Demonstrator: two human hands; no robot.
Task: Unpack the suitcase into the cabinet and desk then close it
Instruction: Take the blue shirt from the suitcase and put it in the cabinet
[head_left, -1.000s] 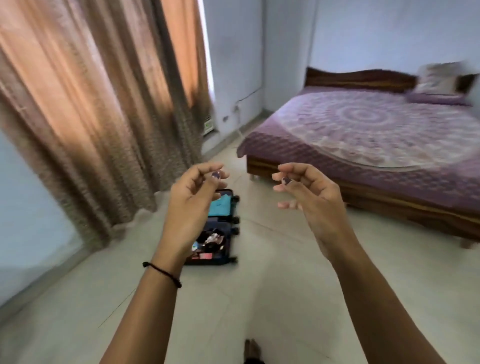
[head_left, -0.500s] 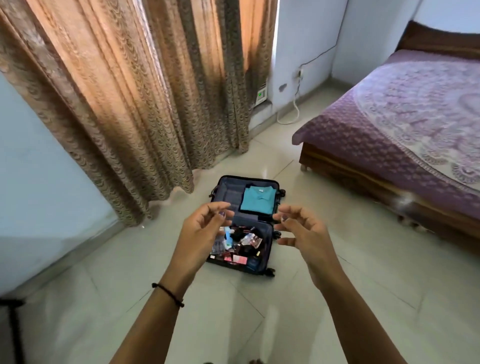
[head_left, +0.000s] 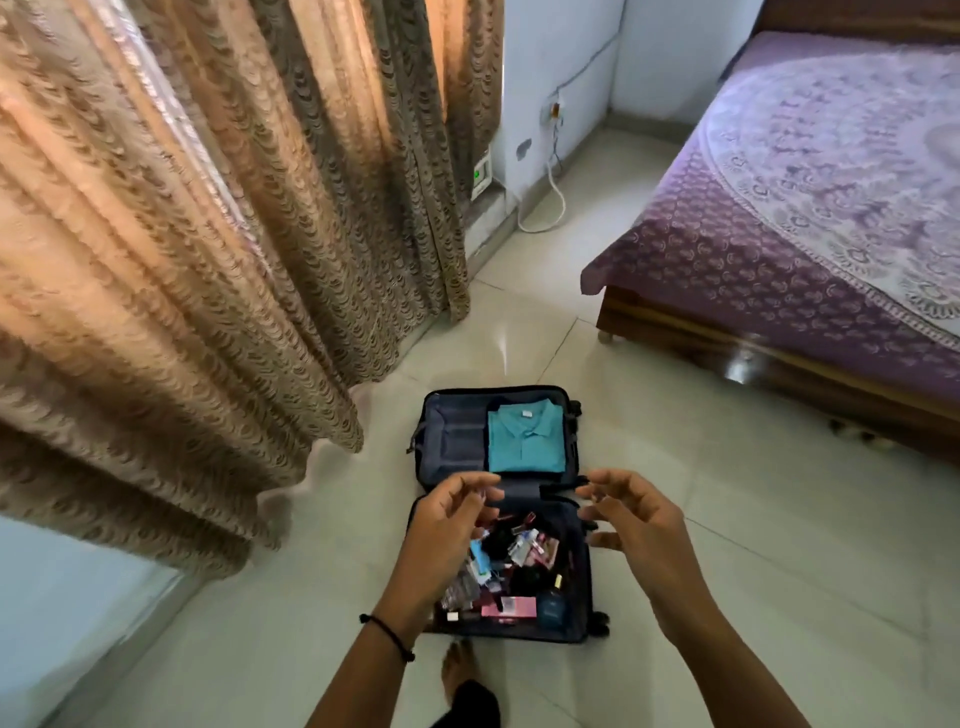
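Note:
A dark blue suitcase lies open flat on the tiled floor in front of me. Its far half holds a folded teal polo shirt. The near half is full of several small items, cosmetics and boxes, among them a pink box. My left hand hovers above the near half with loosely curled fingers and holds nothing. My right hand hovers over the suitcase's right edge, fingers spread and relaxed, also empty. No cabinet or desk is in view.
Brown patterned curtains hang at the left down to the floor. A wooden bed with a purple cover stands at the right. A white cable trails from a wall socket. My bare foot stands just before the suitcase.
I have walked up to the suitcase and look more steeply down at it. Both hands stay raised and empty, and their fingers have loosened and spread.

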